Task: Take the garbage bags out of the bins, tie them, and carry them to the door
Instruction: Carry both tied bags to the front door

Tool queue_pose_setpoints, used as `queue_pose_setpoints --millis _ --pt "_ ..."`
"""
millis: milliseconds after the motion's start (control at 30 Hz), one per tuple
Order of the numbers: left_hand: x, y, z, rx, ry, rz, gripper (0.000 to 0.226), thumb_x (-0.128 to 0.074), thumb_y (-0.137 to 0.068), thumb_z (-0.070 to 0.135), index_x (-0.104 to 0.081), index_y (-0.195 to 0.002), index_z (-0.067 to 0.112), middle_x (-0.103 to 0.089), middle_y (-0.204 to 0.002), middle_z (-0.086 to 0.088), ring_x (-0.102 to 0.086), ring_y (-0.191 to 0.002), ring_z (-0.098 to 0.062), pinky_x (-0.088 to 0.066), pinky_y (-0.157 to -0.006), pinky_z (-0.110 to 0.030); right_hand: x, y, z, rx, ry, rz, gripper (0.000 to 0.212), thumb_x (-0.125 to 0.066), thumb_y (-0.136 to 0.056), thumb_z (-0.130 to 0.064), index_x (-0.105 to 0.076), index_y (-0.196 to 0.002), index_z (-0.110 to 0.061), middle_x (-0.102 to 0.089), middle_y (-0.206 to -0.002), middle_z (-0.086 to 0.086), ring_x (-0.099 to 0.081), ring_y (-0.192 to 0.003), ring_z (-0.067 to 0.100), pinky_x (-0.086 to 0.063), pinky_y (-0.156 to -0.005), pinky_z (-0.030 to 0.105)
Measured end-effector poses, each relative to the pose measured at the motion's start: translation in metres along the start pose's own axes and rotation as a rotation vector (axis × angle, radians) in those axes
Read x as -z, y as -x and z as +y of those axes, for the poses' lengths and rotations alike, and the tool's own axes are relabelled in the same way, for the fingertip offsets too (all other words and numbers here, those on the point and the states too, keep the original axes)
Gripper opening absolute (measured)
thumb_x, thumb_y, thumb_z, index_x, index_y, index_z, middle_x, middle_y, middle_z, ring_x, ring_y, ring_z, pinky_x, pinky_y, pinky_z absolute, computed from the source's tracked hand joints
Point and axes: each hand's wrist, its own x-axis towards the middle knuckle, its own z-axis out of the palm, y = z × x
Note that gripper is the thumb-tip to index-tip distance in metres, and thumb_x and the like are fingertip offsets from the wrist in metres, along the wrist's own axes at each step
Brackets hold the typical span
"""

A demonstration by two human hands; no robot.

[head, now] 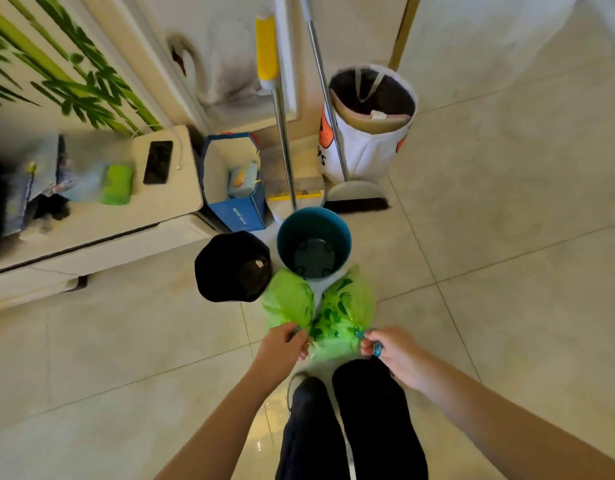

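Note:
A green garbage bag (337, 313) hangs in front of my legs, just below the empty teal bin (314, 242). A black bin (231, 266) stands to the teal bin's left; I cannot tell if it holds a bag. My left hand (282, 344) pinches the bag's top on the left side. My right hand (389, 348) pinches the bag's blue drawstring (377, 348) on the right side, pulling it away from the bag's neck.
A white low cabinet (91, 237) with a phone (158, 161) on it stands at left. A blue paper bag (235, 183), a dustpan (295, 190), a broom (356, 199) and a white fabric basket (368, 126) stand behind the bins. Tiled floor lies open to the right.

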Motion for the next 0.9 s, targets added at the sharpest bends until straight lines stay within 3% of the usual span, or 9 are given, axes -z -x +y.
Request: queue_pose_setpoints --millis 133,200,300,467,600,733,900 --pt "0.0 0.039 0.044 -0.041 0.048 -0.091 0.025 -0.048 -0.095 0.011 -0.061 -0.074 0.006 -0.064 -0.061 -0.004 -0.059 -0.056 -0.009 -0.05 -0.068 -0.027 0.02 0.048 0.001 0.046 0.038 0.058 0.015 -0.055 -0.086 0.002 -0.061 -0.072 0.003 -0.062 -0.066 0.015 -0.06 -0.062 0.025 -0.049 -0.081 0.041" --pt "-0.007 0.06 0.067 -0.083 0.013 -0.178 0.025 -0.046 -0.095 0.008 -0.06 -0.074 0.005 -0.064 -0.061 -0.005 -0.058 -0.051 -0.003 -0.048 -0.061 -0.017 0.035 0.074 0.001 0.075 0.033 0.065 0.009 -0.059 -0.084 -0.003 -0.063 -0.077 0.001 -0.068 -0.061 0.009 -0.064 -0.063 0.024 -0.049 -0.087 0.044" --pt "-0.023 0.091 0.098 -0.12 -0.012 -0.279 0.025 -0.048 -0.093 0.005 -0.059 -0.07 0.004 -0.063 -0.062 -0.006 -0.057 -0.05 -0.003 -0.045 -0.055 -0.012 0.059 0.121 -0.006 0.12 0.053 0.102 0.014 -0.058 -0.088 -0.011 -0.063 -0.077 -0.004 -0.069 -0.063 0.004 -0.065 -0.064 0.018 -0.048 -0.085 0.036" --pt "-0.066 0.134 0.148 -0.191 -0.053 -0.326 0.028 -0.049 -0.093 0.007 -0.059 -0.067 0.004 -0.061 -0.063 -0.009 -0.054 -0.052 -0.005 -0.045 -0.058 -0.014 0.118 0.193 -0.011 0.214 0.068 0.139 0.027 -0.054 -0.093 -0.014 -0.062 -0.069 -0.006 -0.068 -0.069 0.006 -0.063 -0.067 0.017 -0.048 -0.087 0.035" --pt "-0.121 0.162 0.198 -0.245 -0.082 -0.334 0.029 -0.047 -0.095 0.008 -0.059 -0.069 0.004 -0.06 -0.06 -0.007 -0.053 -0.051 -0.003 -0.046 -0.061 -0.016 0.188 0.237 -0.004 0.262 0.038 0.211 0.02 -0.055 -0.093 -0.016 -0.066 -0.081 -0.006 -0.07 -0.075 0.006 -0.067 -0.073 0.018 -0.05 -0.087 0.038" --pt "-0.189 0.186 0.246 -0.263 -0.071 -0.341 0.028 -0.047 -0.095 0.011 -0.061 -0.073 0.001 -0.058 -0.055 -0.003 -0.054 -0.053 -0.009 -0.048 -0.067 -0.028 0.257 0.266 0.012 0.293 -0.01 0.272 0.016 -0.055 -0.091 -0.016 -0.067 -0.092 -0.005 -0.072 -0.078 0.004 -0.069 -0.077 0.018 -0.052 -0.088 0.038" --pt "-0.278 0.205 0.295 -0.293 -0.105 -0.412 0.028 -0.05 -0.094 0.014 -0.062 -0.078 -0.005 -0.058 -0.054 -0.001 -0.053 -0.055 -0.013 -0.053 -0.075 -0.043 0.338 0.293 0.034 0.337 -0.08 0.388 0.01 -0.058 -0.086 -0.013 -0.066 -0.089 -0.01 -0.068 -0.075 0.003 -0.066 -0.08 0.021 -0.049 -0.08 0.032"
